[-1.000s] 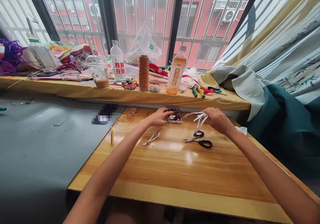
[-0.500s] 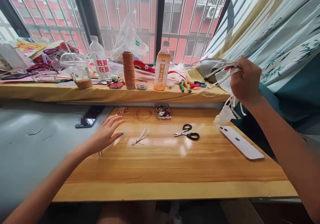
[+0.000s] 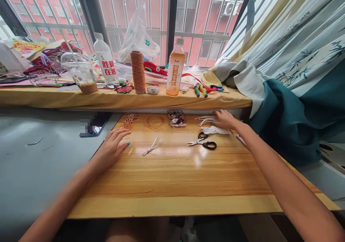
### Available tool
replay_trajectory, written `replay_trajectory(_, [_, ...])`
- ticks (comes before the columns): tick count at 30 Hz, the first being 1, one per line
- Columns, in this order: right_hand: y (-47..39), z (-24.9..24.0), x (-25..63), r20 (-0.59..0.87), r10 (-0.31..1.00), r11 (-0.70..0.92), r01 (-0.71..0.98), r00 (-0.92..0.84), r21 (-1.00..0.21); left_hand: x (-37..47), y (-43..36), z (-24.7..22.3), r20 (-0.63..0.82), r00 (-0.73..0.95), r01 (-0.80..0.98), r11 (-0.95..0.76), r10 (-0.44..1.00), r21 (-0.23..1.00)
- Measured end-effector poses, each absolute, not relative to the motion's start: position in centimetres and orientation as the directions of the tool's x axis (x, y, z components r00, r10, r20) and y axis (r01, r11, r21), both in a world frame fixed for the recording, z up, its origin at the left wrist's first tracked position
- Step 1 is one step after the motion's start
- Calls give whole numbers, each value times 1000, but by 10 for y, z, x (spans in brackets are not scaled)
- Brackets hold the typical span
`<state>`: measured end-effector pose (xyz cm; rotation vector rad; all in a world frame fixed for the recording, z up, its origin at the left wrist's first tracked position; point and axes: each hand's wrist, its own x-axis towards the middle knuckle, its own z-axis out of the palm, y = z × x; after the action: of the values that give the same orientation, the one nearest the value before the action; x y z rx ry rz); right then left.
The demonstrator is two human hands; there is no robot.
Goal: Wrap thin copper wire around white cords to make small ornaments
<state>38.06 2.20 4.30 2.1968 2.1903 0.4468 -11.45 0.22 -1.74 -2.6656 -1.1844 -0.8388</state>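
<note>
My left hand (image 3: 114, 145) is over the left side of the wooden table, palm down with fingers apart, nothing in it. It is just below a tangle of copper-coloured thread (image 3: 130, 121). My right hand (image 3: 225, 119) lies at the back right on a bundle of white cords (image 3: 205, 119), fingers spread. A crumpled white piece (image 3: 215, 130) lies under and in front of that hand. Black-handled scissors (image 3: 202, 142) rest beside it, blades open. A small tied bunch of white strips (image 3: 152, 147) lies mid-table, near a coil of thin wire (image 3: 154, 122).
A clear box of beads (image 3: 176, 118) stands at the back. Behind, the cloth-covered ledge (image 3: 118, 101) holds a thread spool (image 3: 138, 73), two bottles, a cup and pliers (image 3: 201, 91). A dark phone (image 3: 97, 125) lies left; another phone (image 3: 242, 141) is partly hidden by my right arm.
My right hand has come down and left from the curtain, and the white cords now lie on the table under it. My left hand has lowered slightly.
</note>
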Motion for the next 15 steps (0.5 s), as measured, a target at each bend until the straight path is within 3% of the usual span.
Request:
replay_trajectory(4, [5,51,380,253,955,135,987,-153,86,-114,-2,-19,520,542,733,-674,660,92])
replay_trajectory(7, [-16,48,371,-32,960,279,959,-278,52,-111,-6,-17,522,546,738,-671,655,70])
replay_trajectory(10, [-33,41,361,-20,986,166,984,-165,61,-110,-8,-17,539,539,741,-668,648,63])
replay_trajectory(13, [-44,48,358,67,996,67,997,-64,-40,-110,-10,-17,551,530,749,-661,644,52])
replay_trajectory(15, [-51,62,357,33,999,36,994,-33,-101,-109,-10,-19,550,538,749,-661,639,36])
